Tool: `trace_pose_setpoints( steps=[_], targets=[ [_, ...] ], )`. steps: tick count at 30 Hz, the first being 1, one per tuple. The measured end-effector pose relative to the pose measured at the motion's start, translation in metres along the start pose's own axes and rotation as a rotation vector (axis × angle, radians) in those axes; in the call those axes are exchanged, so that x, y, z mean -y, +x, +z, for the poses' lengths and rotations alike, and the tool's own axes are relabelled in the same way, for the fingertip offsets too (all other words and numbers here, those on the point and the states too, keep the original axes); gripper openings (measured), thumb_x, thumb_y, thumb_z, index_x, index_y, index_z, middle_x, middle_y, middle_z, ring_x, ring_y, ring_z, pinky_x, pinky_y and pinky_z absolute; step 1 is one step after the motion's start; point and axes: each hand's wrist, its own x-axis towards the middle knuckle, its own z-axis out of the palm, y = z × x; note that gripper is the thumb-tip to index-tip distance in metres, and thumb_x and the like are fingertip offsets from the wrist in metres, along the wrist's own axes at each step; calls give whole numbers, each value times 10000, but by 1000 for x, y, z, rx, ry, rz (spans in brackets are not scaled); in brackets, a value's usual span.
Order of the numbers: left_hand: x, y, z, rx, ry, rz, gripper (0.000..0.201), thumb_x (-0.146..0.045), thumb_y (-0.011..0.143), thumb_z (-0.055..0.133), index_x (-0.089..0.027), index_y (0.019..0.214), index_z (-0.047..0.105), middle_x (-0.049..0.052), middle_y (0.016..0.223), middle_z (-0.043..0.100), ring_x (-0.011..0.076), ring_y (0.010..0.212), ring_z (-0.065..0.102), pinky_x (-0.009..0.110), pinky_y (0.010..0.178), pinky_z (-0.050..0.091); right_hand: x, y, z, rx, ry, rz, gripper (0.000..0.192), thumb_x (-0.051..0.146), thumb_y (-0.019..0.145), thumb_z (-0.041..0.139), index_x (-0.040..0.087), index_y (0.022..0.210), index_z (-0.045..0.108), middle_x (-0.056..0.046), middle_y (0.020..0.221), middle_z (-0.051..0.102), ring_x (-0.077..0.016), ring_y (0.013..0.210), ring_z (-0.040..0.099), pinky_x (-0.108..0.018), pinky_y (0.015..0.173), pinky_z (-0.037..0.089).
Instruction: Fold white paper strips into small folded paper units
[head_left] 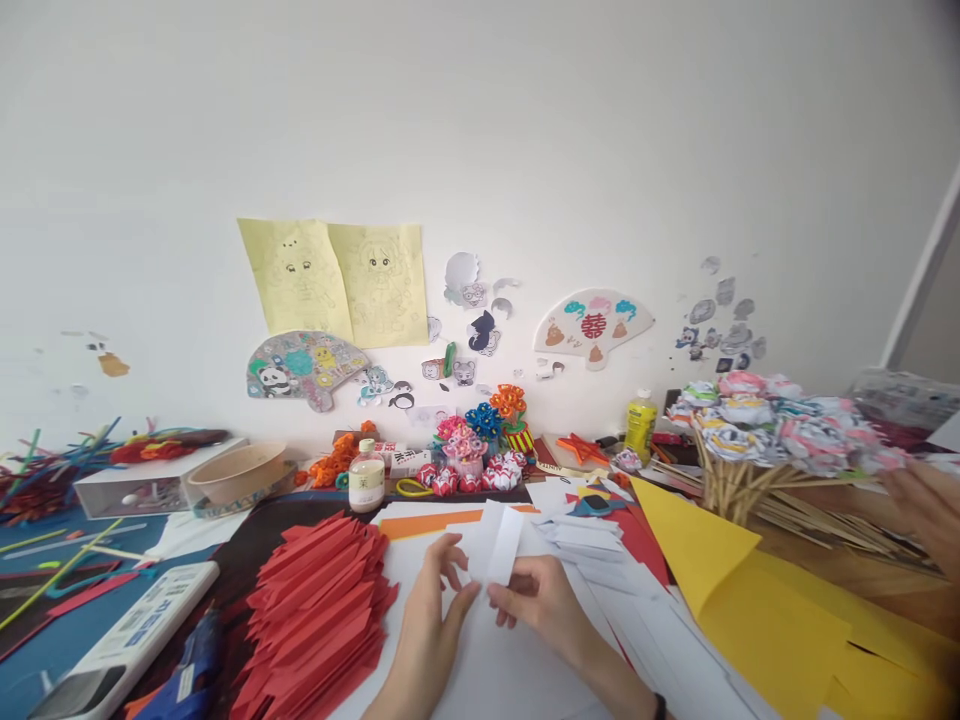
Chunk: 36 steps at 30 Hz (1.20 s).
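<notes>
Both sets of fingertips are pinching a folded white paper strip (496, 543), left hand (429, 610) on its left edge, right hand (541, 598) at its lower right, strip standing up between them. Just left of the left fingers sits a stack of pleated red paper (319, 610); right of the right fingers, yellow sheets (780, 620). Another person's hand (926, 510) is way off right.

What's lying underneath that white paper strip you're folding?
Under the white paper strip, held by the left hand and right hand, lie white sheets. What is beneath them is covered.
</notes>
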Motion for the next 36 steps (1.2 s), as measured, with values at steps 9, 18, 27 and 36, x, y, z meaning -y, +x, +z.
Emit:
trace_pose_setpoints(
  steps=[9, 18, 27, 36],
  targets=[
    [4, -2, 6, 156, -262, -162, 329, -452, 869, 488, -167, 750, 598, 28, 685, 653, 168, 663, 565, 248, 636, 396, -2, 1, 2, 74, 103, 10, 309, 393, 734, 704, 87, 770, 727, -71, 626, 659, -158, 533, 627, -244, 508, 496],
    [5, -4, 9, 85, -262, -147, 333, -451, 849, 532, -169, 678, 575, 1, 611, 617, 136, 596, 495, 224, 590, 353, -5, 3, 4, 108, 192, 58, 347, 411, 701, 728, 69, 753, 697, -63, 617, 641, -146, 495, 623, -225, 465, 479],
    [0, -7, 10, 84, -235, -164, 381, -504, 856, 484, -177, 671, 549, 9, 629, 611, 147, 606, 498, 226, 588, 370, 1, 1, 5, 69, 166, 50, 408, 486, 699, 699, 78, 715, 688, -50, 585, 623, -131, 479, 591, -223, 465, 456],
    [-1, -10, 12, 33, -122, -144, 362, -463, 886, 444, -193, 648, 478, -19, 598, 539, 129, 570, 454, 209, 551, 342, 4, 1, 6, 101, 150, 56, 392, 480, 716, 690, 89, 684, 679, -49, 599, 625, -124, 482, 578, -226, 478, 454]
  ],
)
